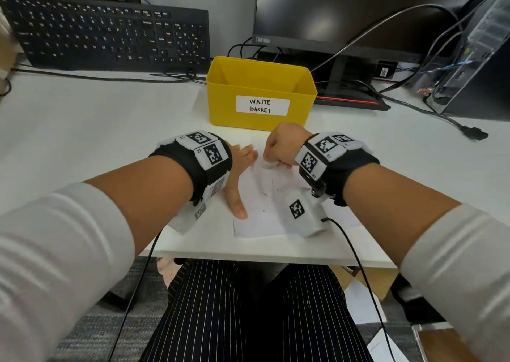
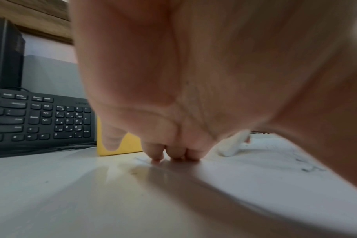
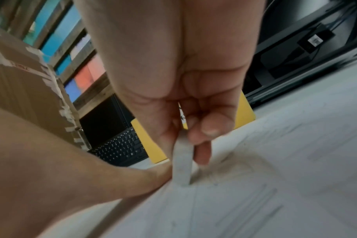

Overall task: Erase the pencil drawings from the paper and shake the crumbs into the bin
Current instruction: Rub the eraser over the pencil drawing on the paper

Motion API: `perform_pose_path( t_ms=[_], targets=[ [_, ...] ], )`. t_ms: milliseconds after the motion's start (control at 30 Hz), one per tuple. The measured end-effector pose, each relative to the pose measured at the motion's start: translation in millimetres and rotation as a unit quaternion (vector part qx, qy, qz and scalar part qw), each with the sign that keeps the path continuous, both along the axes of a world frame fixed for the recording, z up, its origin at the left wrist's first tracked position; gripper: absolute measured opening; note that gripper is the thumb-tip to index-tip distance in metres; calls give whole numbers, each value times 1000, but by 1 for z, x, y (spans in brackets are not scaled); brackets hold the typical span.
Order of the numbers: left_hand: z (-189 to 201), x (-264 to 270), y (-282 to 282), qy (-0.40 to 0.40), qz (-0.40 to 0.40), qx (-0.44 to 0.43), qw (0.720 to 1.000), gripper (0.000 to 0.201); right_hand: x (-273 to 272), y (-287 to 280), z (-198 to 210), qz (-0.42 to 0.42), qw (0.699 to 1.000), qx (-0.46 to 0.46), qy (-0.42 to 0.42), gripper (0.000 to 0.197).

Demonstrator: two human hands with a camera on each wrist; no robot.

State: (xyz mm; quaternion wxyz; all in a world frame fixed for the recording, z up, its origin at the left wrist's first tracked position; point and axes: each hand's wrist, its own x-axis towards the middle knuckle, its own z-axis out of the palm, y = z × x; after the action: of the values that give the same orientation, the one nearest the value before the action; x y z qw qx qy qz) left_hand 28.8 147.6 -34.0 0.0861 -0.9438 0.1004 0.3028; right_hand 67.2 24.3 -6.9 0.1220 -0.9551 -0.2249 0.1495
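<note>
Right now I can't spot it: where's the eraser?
Head view: white block eraser pinched in the right hand, on the white paper sheet, before the yellow plastic bin.

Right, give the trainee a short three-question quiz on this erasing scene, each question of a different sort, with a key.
1. True or false: the left hand lies flat on the paper.
2. What does the right hand hold? A) a pencil B) a white eraser C) scissors
3. Fill in: the label on the yellow bin reads "WASTE ____".

Key: 1. True; its fingers press the sheet down. 2. B; its tip touches the paper. 3. BASKET.
</note>
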Motion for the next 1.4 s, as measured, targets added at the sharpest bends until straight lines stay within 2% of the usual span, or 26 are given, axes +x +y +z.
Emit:
perform_pose_path(
  t_ms=[233, 300, 433, 533, 700, 767, 833, 933, 1000, 1200, 1267, 1333, 1400],
  targets=[
    [-5, 3, 2, 3, 1, -3, 1000, 134, -14, -25, -10, 42, 991, 31, 124, 8],
    [-4, 2, 3, 3, 1, -10, 1000, 134, -9, -23, -9, 37, 992, 34, 116, 9],
    [-7, 3, 5, 1, -5, -24, 1000, 134, 3, -11, -11, -6, 997, 66, 46, 10],
    [-9, 5, 7, 5, -7, -17, 1000, 137, -1, -18, -20, -11, 995, 80, 50, 10],
    [-8, 5, 6, 6, -7, -8, 1000, 137, -10, -34, -20, 37, 984, 65, 163, 12],
    [-9, 5, 6, 7, -6, -12, 1000, 137, -2, -28, -15, 29, 988, 62, 138, 7],
    [-8, 5, 6, 7, -4, -17, 1000, 136, 10, -18, -12, 2, 995, 71, 69, 8],
    [-7, 3, 6, 4, -5, -21, 1000, 135, 19, -13, -11, -6, 999, 35, 4, 9],
    [-7, 4, 6, 3, -7, -18, 1000, 135, 18, -17, -14, 2, 999, 31, 28, 7],
    [-7, 4, 6, 7, -9, -15, 1000, 136, 5, -24, -10, 54, 983, 21, 176, 3],
    [-5, 3, 6, 12, -9, -15, 1000, 136, 10, -20, -9, 38, 985, 41, 166, 8],
    [-4, 3, 6, 14, -8, -18, 1000, 136, 17, -16, -12, 1, 989, 88, 122, 11],
    [-4, 3, 7, 14, -6, -20, 1000, 137, 19, -15, -15, -12, 990, 100, 100, 8]
  ],
)
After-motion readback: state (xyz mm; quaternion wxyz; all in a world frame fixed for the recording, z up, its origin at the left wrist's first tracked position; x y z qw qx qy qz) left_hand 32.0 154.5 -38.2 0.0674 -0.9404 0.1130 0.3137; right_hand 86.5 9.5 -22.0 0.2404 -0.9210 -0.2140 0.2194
